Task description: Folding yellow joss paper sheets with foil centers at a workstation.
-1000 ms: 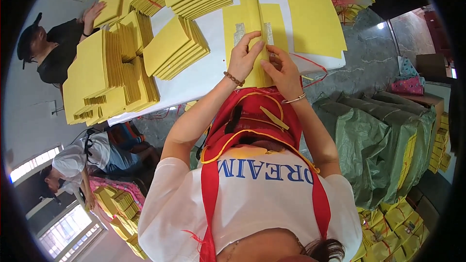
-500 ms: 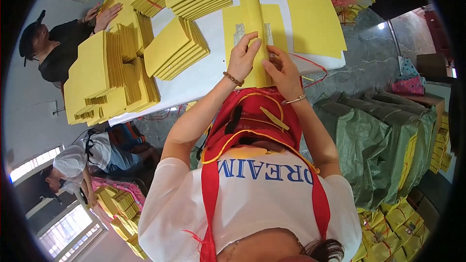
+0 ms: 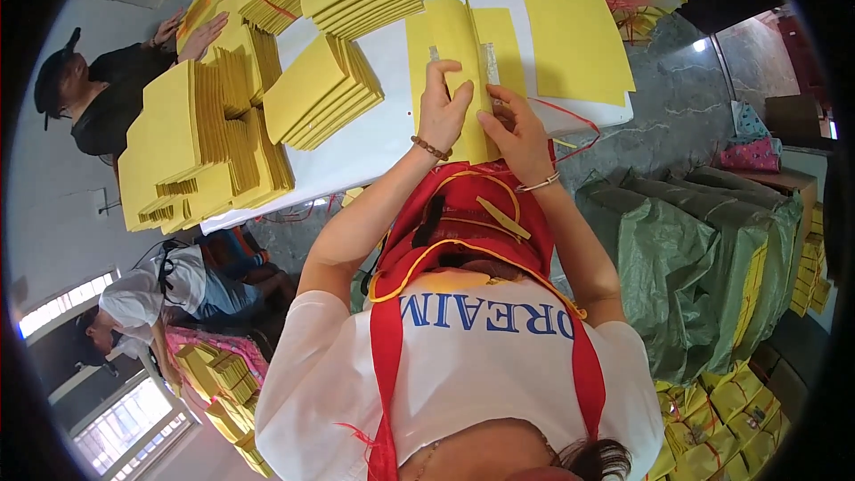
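Note:
In front of me on the white-topped table, a yellow paper sheet [image 3: 443,31] is partly folded lengthwise, its flap curving up along the fold. Grey patches show on the paper beside the fold. My left hand [image 3: 443,111] lies on the flap from the left, index finger bent and thumb apart from it. At the right side of the fold, my right hand [image 3: 519,135] has its thumb and fingertips at the paper's edge. The sheet's near end reaches the table edge by my red apron [image 3: 481,205].
Flat yellow sheets [image 3: 574,44] lie to the right, folded yellow stacks [image 3: 329,93] to the left. A red string [image 3: 583,116] trails off the table edge. Green sacks [image 3: 663,258] stand on the floor at right. One co-worker [image 3: 116,89] handles stacks at far left; another [image 3: 169,285] bends behind.
My left hand's index finger has shifted slightly left, away from the fold edge. The raised flap leans further left. My right hand stays nearly in place. The far-left co-worker's hands have moved a little.

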Demonstrator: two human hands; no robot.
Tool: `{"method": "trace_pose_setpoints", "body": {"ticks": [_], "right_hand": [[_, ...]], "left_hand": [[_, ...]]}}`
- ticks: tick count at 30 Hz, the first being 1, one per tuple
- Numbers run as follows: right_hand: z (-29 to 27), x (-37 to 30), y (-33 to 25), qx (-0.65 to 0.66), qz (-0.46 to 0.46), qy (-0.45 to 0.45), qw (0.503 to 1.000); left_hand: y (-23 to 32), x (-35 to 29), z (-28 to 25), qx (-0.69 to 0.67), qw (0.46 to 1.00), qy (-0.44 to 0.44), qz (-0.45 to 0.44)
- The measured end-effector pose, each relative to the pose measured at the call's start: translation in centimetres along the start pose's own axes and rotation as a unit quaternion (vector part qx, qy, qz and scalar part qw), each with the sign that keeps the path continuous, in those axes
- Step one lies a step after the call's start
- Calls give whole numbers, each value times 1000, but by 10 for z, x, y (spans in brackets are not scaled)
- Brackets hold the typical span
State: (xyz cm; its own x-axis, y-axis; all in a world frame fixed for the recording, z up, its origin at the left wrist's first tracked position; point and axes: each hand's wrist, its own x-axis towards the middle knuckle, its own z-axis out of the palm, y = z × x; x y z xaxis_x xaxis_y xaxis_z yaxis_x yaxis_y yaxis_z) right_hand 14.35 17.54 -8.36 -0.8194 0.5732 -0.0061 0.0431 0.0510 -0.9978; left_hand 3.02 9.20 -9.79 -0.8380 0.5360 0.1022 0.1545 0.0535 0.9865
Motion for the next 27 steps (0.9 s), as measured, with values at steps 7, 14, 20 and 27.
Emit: {"method": "trace_pose_setpoints", "body": {"ticks": [7,14,20,27], "right_hand": [[-2,-1,-5,-18,-4,5,1000],[-2,-1,-2,-13,7,-22,1000],[-1,0,2,1,-11,-3,1000],[-1,0,2,-26,-6,0,1000]], "left_hand": [[7,2,-2,-29,995,-79,-52],[9,2,2,-39,997,-55,-45],[4,3,1,-49,996,-59,-40],[4,2,0,-42,997,-61,-35]]}}
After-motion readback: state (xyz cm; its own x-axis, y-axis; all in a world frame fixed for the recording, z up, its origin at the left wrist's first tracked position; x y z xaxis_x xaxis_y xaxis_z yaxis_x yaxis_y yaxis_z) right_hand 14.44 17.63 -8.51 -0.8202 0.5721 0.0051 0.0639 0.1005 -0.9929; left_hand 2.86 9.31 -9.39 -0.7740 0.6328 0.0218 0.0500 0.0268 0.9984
